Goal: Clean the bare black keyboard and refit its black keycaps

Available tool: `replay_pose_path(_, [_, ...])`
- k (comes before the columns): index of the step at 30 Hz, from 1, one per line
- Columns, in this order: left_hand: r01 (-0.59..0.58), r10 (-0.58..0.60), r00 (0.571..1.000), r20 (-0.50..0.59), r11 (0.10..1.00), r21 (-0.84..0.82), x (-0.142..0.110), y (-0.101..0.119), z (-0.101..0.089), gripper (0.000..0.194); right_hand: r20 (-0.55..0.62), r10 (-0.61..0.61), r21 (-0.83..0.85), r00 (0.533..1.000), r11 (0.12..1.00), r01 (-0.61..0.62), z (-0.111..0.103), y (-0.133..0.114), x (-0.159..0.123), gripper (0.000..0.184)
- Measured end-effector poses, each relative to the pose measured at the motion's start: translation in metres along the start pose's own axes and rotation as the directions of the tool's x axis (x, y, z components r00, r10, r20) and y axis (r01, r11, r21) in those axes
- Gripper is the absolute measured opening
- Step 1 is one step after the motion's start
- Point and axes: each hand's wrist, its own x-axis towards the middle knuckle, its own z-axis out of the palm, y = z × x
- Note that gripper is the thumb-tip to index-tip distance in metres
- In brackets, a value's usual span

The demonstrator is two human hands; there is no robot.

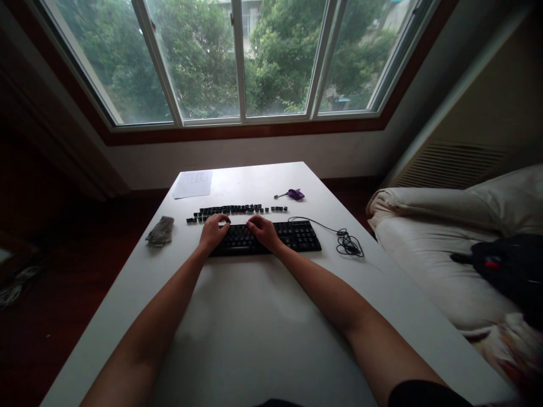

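Note:
A black keyboard [237,240] lies across the white table, with some of its keys in place. My left hand [214,230] is over its left end, with finger and thumb closed around a small dark keycap [228,221]. Over the middle of the keyboard, my right hand [263,230] has its fingers curled together; whatever may be between the fingertips is too small to make out. Just behind the keyboard, loose black keycaps [231,209] lie in rows, partly hidden by my left hand.
A grey cloth [160,232] lies at the left. Toward the back are a sheet of paper [193,185] and a purple tool with a pale shaft [296,194]. The keyboard's coiled cable [349,244] rests at the right. Beside the white table [229,316] stands a pale sofa [424,249].

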Motion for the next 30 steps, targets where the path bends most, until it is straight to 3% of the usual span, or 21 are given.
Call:
replay_pose_path(4, [-0.059, 0.062, 0.998, -0.009, 0.98, 0.191, 0.021, -0.009, 0.002, 0.017, -0.004, 0.001, -0.007, 1.0, 1.0, -0.001, 0.0, 0.001, 0.0, 0.029])
replay_pose_path(10, [-0.024, -0.002, 0.996, 0.084, 0.951, 0.309, 0.046, -0.017, 0.015, 0.018, 0.0, 0.004, 0.008, 1.0, 1.0, -0.004, -0.001, 0.002, 0.001, 0.028])
replay_pose_path(17, [-0.003, -0.043, 0.991, 0.13, 0.943, 0.334, 0.056, -0.024, 0.028, 0.019, 0.011, 0.016, 0.001, 1.0, 1.0, -0.016, -0.002, -0.004, 0.0, 0.029])
replay_pose_path(30, [0.014, -0.067, 0.989, 0.135, 0.933, 0.36, 0.063, -0.027, 0.035, 0.022, 0.013, 0.008, 0.002, 1.0, 1.0, -0.008, -0.002, -0.003, 0.001, 0.027])
